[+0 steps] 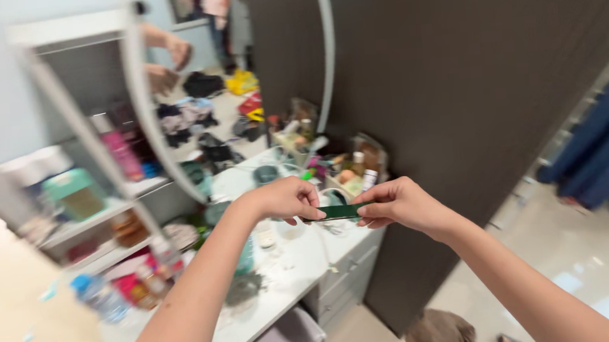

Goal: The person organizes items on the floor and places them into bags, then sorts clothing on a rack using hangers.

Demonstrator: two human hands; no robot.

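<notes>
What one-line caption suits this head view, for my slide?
Both hands pinch a small dark green strip above a cluttered dressing table.

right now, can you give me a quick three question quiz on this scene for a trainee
1. True or false: both hands hold the small dark green flat thing between them.
2. Multiple choice: what do the hands hover over? A) a cluttered white dressing table B) a kitchen sink C) a bare wooden floor
3. Fill in: the tall oval thing standing at the back of the table is a ______.

Key
1. True: the left hand pinches one end and the right hand the other.
2. A: the white dressing table carries bottles and jars.
3. Mirror, which reflects the hands and a strewn floor.
</notes>
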